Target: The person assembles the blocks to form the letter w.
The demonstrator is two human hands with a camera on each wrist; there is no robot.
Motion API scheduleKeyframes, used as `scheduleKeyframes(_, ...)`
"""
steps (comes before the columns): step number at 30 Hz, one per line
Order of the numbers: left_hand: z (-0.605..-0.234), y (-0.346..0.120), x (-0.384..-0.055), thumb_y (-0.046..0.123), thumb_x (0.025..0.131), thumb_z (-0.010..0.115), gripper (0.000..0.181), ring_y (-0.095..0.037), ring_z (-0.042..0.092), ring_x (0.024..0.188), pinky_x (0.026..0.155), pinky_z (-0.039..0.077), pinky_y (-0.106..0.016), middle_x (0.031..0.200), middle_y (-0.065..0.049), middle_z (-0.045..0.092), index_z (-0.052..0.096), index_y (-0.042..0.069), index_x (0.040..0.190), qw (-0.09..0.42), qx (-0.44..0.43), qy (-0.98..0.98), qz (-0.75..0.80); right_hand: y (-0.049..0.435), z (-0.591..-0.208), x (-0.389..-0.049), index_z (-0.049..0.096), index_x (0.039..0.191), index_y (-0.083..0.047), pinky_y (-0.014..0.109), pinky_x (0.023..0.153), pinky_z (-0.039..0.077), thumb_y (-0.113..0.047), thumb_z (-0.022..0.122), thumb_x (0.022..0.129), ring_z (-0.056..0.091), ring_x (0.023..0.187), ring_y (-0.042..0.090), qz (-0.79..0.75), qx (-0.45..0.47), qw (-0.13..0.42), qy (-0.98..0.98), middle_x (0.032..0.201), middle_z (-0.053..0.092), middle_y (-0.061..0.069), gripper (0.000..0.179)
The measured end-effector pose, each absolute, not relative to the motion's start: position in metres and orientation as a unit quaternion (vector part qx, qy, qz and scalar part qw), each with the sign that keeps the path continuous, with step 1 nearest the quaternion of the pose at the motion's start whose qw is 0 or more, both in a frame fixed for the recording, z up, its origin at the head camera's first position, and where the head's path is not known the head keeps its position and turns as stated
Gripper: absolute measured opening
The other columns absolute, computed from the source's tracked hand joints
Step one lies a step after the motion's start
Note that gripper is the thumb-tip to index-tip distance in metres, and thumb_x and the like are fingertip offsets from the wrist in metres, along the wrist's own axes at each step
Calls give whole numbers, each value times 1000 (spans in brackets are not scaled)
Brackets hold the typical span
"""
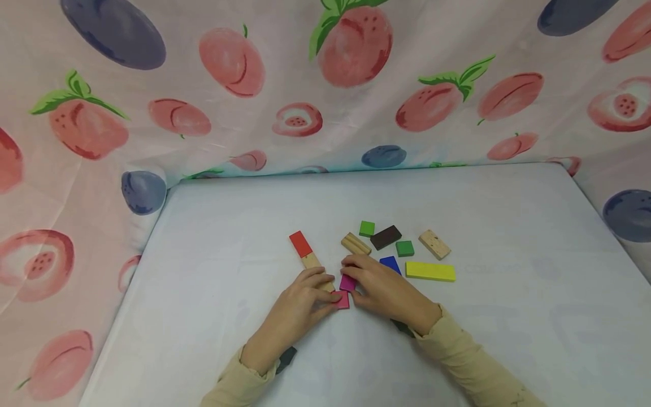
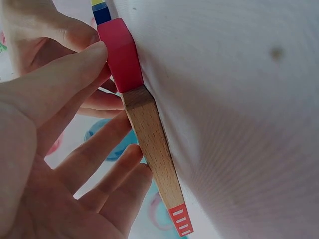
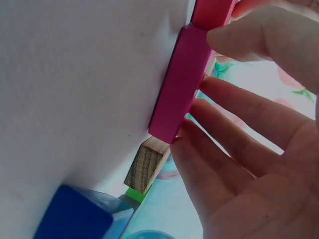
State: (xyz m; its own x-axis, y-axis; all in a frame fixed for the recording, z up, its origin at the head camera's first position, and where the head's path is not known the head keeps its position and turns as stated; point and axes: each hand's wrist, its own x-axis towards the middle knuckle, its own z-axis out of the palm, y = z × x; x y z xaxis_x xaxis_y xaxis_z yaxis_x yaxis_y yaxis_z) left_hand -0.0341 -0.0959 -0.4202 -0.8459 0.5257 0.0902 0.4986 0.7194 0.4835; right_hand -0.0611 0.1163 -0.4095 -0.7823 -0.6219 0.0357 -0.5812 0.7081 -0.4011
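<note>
Your left hand (image 1: 300,299) is half spread, with thumb and forefinger on the pink block (image 1: 343,301); whether they pinch it or merely press, you cannot tell from these views. Its other fingers lie along the wooden block (image 1: 311,262), covering much of it from above. The wrist view shows that block's long side, running from the pink block to the red block (image 1: 301,244), touching both; white stripes mark the red one's side.

Your right hand (image 1: 386,285) is loosely bent and holds the magenta block (image 1: 347,282), thumb at the near end, fingers toward the far one. From above, your fingers hide part of it; the wrist view shows it flat on the table (image 1: 203,282), its near end against the pink block.

Beyond your right knuckles, the blue block (image 1: 390,264) is partly covered, and it blurs and runs off the corner of the right wrist view. Just beside it lies the yellow block (image 1: 430,271). Farther back, in full sight, are the ridged block (image 1: 356,243), the brown block (image 1: 386,237), two green blocks (image 1: 404,249) and the speckled block (image 1: 434,244).

A dark object (image 1: 286,359) shows at your left wrist, mostly hidden and hard to identify. Both sleeves (image 1: 458,345) are cut off below.
</note>
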Motion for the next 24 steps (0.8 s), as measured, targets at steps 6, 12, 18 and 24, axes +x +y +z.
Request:
scheduleKeyframes(6, -420, -96, -35, 27, 83, 81, 23, -23, 48, 133, 103, 50, -37, 126, -3, 67, 80, 21, 105, 23, 281, 926, 250, 117, -409, -61, 67, 123, 1, 38, 102, 51, -15, 78, 84, 55, 127, 25, -198, -328, 50, 922, 133, 59, 11, 43)
scheduleKeyframes(12, -419, -96, -35, 29, 84, 81, 23, -22, 50, 132, 96, 55, -39, 125, -3, 68, 80, 22, 105, 16, 283, 929, 239, 117, -410, -61, 68, 122, 1, 38, 100, 52, -16, 78, 85, 54, 127, 25, -191, -339, 41, 920, 133, 59, 11, 42)
scheduleKeyframes(18, -419, -97, -35, 29, 84, 81, 22, -23, 51, 131, 94, 56, -40, 124, -3, 69, 81, 21, 104, 11, 286, 927, 241, 119, -406, -63, 68, 122, -1, 36, 100, 53, -17, 79, 84, 53, 127, 24, -188, -338, 32, 922, 132, 59, 10, 43)
scheduleKeyframes(24, -418, -96, -36, 28, 84, 81, 26, -23, 53, 130, 100, 53, -41, 124, -3, 69, 79, 19, 108, 9, 290, 925, 243, 121, -402, -66, 68, 123, -1, 38, 97, 54, -16, 79, 83, 53, 129, 27, -184, -332, 29, 925, 132, 60, 11, 45)
